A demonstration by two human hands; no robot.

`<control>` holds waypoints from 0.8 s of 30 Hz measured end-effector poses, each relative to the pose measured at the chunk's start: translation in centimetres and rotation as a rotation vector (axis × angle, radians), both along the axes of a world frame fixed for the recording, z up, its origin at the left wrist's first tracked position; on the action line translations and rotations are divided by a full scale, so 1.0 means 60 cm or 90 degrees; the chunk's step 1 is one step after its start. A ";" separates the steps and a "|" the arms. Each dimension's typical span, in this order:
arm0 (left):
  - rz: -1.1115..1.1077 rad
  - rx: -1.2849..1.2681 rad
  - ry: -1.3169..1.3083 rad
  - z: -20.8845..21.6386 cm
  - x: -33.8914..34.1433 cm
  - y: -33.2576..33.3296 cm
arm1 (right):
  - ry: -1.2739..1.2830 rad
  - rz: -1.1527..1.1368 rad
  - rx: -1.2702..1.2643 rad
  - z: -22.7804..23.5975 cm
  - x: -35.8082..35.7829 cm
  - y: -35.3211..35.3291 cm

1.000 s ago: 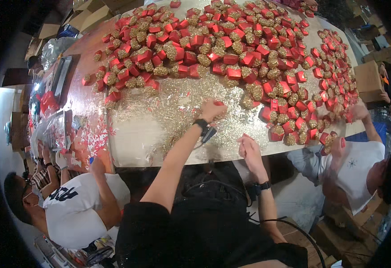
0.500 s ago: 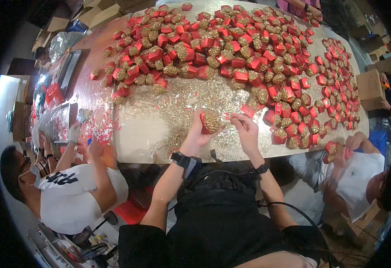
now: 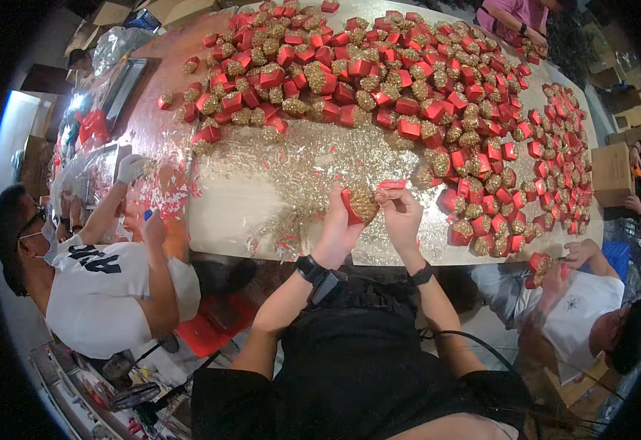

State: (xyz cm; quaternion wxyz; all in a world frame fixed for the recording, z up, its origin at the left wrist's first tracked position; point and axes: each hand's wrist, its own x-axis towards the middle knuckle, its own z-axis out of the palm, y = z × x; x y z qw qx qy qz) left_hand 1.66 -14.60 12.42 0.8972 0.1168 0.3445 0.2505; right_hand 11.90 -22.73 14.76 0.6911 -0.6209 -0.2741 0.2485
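My left hand (image 3: 340,224) holds a small red box stuffed with gold shredded filler (image 3: 358,203) just above the near edge of the table (image 3: 247,213). My right hand (image 3: 401,214) pinches the box's red lid flap (image 3: 392,185) from the right side. Both hands meet over a patch of loose gold shreds (image 3: 313,158). A dark watch band sits on each wrist.
Several red boxes with gold filler (image 3: 408,81) cover the far and right parts of the table. A person in a white shirt (image 3: 108,290) works at the left, another in white (image 3: 584,308) at the right holds a red box. Cardboard boxes (image 3: 612,172) stand at right.
My left hand drew back from the far shreds with a filled box; my right hand came up to it. Now both hands hold the box close together, the right on its flap.
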 end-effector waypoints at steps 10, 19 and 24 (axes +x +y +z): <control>0.079 0.052 0.033 0.025 0.006 -0.003 | -0.106 0.065 -0.089 0.002 0.027 0.011; 0.229 0.020 0.097 0.040 0.019 -0.017 | 0.006 0.092 -0.089 -0.005 0.035 0.003; 0.198 0.227 0.197 0.043 0.023 -0.012 | 0.050 0.064 -0.141 0.003 0.045 -0.003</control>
